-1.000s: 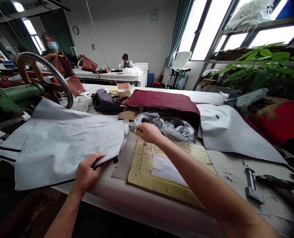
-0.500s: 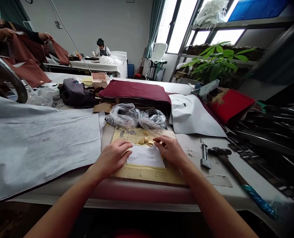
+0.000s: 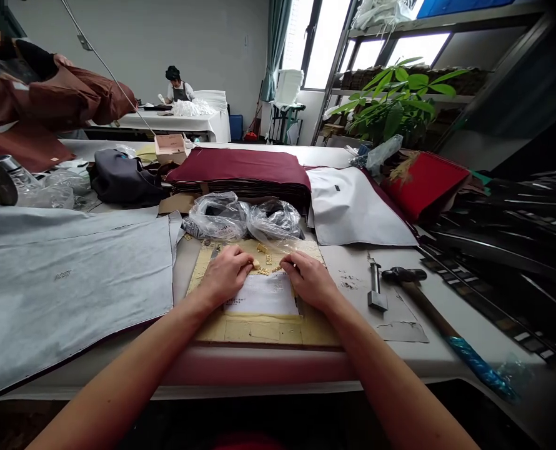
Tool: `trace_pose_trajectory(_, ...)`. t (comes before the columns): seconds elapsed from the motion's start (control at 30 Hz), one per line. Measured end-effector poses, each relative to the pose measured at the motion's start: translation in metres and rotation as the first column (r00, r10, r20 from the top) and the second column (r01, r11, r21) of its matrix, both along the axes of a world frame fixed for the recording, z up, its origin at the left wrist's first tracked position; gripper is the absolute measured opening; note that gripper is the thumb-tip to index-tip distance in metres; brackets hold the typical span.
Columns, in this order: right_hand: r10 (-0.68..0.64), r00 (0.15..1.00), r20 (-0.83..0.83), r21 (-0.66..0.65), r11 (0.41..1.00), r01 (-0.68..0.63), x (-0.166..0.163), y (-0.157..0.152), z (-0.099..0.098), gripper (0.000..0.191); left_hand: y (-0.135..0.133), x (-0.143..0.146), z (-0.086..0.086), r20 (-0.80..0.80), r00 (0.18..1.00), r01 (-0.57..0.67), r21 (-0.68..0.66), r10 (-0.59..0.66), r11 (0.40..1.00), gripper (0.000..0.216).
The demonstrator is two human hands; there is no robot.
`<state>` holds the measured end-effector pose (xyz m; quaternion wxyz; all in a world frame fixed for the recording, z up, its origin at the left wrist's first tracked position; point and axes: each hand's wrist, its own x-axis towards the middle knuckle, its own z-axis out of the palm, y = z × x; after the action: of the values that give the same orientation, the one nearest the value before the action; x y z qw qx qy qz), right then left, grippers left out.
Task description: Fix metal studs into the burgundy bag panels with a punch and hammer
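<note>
Both my hands rest on a yellowish cardboard pad (image 3: 259, 328) at the table's front edge. My left hand (image 3: 225, 274) is curled, its fingertips pinching at small gold metal pieces (image 3: 265, 263) scattered on the pad. My right hand (image 3: 308, 280) lies just right of them, fingers bent down onto the pad beside the same pieces. A white paper label (image 3: 262, 301) sits on the pad between my wrists. Whether either hand holds a piece is hidden by the fingers.
Clear plastic bags (image 3: 240, 219) lie just behind the pad, then a stack of maroon fabric (image 3: 233, 172). Grey fabric sheets (image 3: 67, 281) cover the left. A metal punch (image 3: 375, 289) and a hammer (image 3: 441, 325) lie to the right. Other people work at tables behind.
My left hand left the grey fabric and came to the pad; my right hand drew back from the plastic bags. Both now sit closer together over the gold pieces.
</note>
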<state>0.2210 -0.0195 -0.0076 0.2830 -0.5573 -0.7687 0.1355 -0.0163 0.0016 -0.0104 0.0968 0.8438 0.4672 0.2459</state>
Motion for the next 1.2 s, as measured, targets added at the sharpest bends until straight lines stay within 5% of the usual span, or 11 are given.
trace_pose_trajectory(0.2,0.152,0.983,-0.099,-0.213,0.962,-0.170,-0.004,-0.011,0.016,0.023,-0.005,-0.003,0.004,0.058,0.997,0.040,0.020,-0.042,0.999,0.022)
trace_pose_trajectory(0.47,0.257,0.963,-0.077,-0.223,0.937,-0.268,0.005,-0.015,0.018,0.019,-0.037,-0.006,0.010,0.301,0.952,0.097,-0.146,-0.049,0.985,0.019)
trace_pose_trajectory(0.7,0.209,0.975,-0.074,-0.244,0.944,-0.221,0.012,-0.015,0.021,0.019,-0.058,0.015,0.010,0.044,0.981,0.192,-0.138,-0.188,0.972,0.019)
trace_pose_trajectory(0.97,0.205,0.978,-0.040,-0.234,0.950,-0.209,0.012,-0.014,0.018,0.019,-0.075,-0.021,0.005,0.153,0.988,0.067,-0.195,-0.037,0.979,0.020)
trace_pose_trajectory(1.2,0.176,0.984,-0.035,-0.230,0.957,-0.179,0.010,-0.016,0.015,0.019,-0.077,-0.014,0.009,0.119,0.992,0.060,-0.195,-0.037,0.979,0.017)
